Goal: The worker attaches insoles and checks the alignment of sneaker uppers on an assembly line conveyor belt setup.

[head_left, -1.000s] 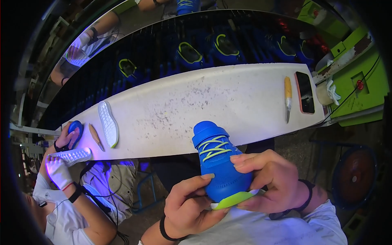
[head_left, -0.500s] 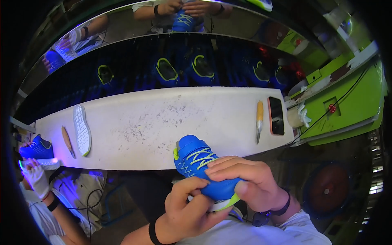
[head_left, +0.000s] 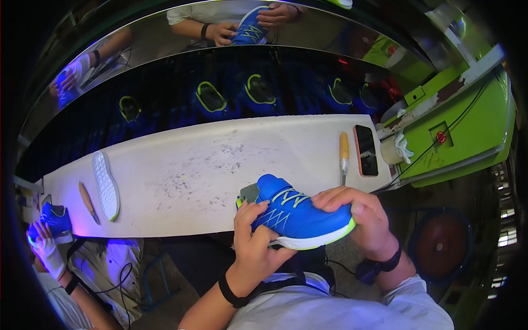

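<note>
Above the near edge of the bench I hold a blue sneaker with lime laces, a strap and a white sole edged lime at the toe. Its side faces me and the toe points right. My left hand is closed on the heel end, with fingers on the upper and along the sole. At the toe, my right hand grips with its fingers over the top and thumb at the tip. Part of a grey, flat piece shows behind the heel.
On the pale bench lie a white shoe sole, a wooden-handled tool, a yellow-handled tool and a phone. At left, a co-worker's gloved hand touches a blue shoe. A green machine stands right.
The sneaker has turned in my hands from pointing toward me to lying sideways, and its white sole edge shows more. Both hands have shifted along it. The co-worker's hand has moved slightly.
</note>
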Action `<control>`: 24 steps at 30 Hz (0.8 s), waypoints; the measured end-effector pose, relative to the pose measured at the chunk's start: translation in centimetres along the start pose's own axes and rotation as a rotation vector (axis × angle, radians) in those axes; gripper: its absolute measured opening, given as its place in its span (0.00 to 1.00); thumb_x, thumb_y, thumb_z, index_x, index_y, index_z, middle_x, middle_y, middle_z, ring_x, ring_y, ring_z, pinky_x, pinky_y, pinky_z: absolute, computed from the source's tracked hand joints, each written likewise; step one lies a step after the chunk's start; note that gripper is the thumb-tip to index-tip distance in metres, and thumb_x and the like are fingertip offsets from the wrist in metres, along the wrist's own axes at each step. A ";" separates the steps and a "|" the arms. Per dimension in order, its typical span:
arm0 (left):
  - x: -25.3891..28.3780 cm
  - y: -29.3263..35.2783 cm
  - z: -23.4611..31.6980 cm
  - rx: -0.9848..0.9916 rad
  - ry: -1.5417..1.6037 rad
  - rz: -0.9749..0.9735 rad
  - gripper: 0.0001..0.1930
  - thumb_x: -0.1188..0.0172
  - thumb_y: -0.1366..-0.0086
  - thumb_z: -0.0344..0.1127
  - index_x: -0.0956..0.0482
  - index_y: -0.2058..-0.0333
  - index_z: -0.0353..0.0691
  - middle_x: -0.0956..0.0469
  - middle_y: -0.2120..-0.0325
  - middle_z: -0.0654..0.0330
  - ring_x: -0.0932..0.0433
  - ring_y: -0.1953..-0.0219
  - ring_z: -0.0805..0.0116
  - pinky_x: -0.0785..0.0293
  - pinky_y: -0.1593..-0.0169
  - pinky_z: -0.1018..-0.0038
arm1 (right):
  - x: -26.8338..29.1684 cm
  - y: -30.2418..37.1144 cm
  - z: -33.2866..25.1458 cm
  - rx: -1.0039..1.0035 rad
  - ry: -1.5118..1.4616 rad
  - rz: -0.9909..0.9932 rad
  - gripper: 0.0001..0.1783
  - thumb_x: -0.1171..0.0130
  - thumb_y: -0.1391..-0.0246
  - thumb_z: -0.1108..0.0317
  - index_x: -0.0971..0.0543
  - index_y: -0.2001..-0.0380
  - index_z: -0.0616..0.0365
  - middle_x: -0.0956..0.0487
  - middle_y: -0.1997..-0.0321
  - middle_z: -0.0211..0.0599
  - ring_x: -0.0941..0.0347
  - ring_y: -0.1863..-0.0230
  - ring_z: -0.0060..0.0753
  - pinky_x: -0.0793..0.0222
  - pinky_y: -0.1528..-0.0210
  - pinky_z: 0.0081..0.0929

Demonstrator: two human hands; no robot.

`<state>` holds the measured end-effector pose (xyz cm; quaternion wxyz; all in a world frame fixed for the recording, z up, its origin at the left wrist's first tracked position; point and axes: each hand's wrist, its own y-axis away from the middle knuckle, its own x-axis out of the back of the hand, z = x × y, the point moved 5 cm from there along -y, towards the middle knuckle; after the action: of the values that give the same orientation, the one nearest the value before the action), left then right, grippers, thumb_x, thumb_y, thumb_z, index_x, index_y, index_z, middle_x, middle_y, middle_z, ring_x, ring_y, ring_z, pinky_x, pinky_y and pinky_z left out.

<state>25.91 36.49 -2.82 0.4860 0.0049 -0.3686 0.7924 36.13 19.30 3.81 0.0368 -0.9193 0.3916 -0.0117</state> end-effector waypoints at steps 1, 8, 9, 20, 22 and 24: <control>-0.4 -0.1 0.0 0.014 0.004 -0.005 0.24 0.18 0.63 0.40 0.28 0.75 0.41 0.28 0.47 0.47 0.28 0.49 0.44 0.32 0.45 0.51 | 0.4 0.2 -0.5 -0.086 0.020 0.016 0.22 0.45 0.37 0.57 0.23 0.52 0.68 0.22 0.48 0.50 0.27 0.40 0.45 0.35 0.36 0.40; -2.1 -1.2 0.7 -0.003 -0.092 -0.062 0.25 0.19 0.63 0.41 0.29 0.75 0.39 0.26 0.50 0.46 0.28 0.51 0.46 0.35 0.48 0.54 | 1.5 0.6 -1.4 -0.067 0.627 0.078 0.29 0.27 0.58 0.65 0.24 0.52 0.63 0.24 0.50 0.46 0.26 0.45 0.43 0.31 0.42 0.34; -2.3 -1.3 0.8 -0.006 -0.112 -0.076 0.25 0.19 0.63 0.41 0.29 0.75 0.39 0.26 0.50 0.46 0.28 0.52 0.46 0.35 0.49 0.54 | 1.8 0.6 -1.1 -0.066 0.624 0.087 0.29 0.27 0.58 0.65 0.24 0.52 0.63 0.24 0.50 0.46 0.26 0.45 0.43 0.31 0.42 0.34; -0.7 -0.7 1.0 0.059 -0.166 -0.106 0.29 0.17 0.60 0.42 0.29 0.67 0.40 0.29 0.47 0.43 0.28 0.47 0.44 0.31 0.45 0.53 | -0.6 -0.7 -4.1 0.137 0.687 0.017 0.38 0.22 0.63 0.53 0.23 0.49 0.59 0.22 0.55 0.46 0.23 0.53 0.51 0.27 0.48 0.39; 2.2 -1.3 2.1 0.021 -0.155 -0.117 0.37 0.18 0.55 0.44 0.31 0.51 0.41 0.33 0.43 0.41 0.29 0.41 0.43 0.29 0.41 0.55 | -2.4 -1.8 -4.6 0.144 0.291 -0.197 0.48 0.22 0.62 0.43 0.26 0.43 0.63 0.23 0.46 0.47 0.25 0.43 0.41 0.31 0.39 0.37; 4.9 -2.3 4.6 -0.136 -0.084 -0.056 0.44 0.19 0.52 0.45 0.35 0.41 0.41 0.34 0.41 0.41 0.29 0.41 0.46 0.28 0.41 0.56 | -5.6 -2.1 -4.4 0.205 -0.434 -0.207 0.49 0.26 0.56 0.39 0.28 0.41 0.66 0.25 0.43 0.48 0.30 0.38 0.41 0.37 0.34 0.39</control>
<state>23.53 38.08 3.67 0.4915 0.0154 -0.4415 0.7505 33.55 24.53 8.37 0.2116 -0.9269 0.2752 0.1427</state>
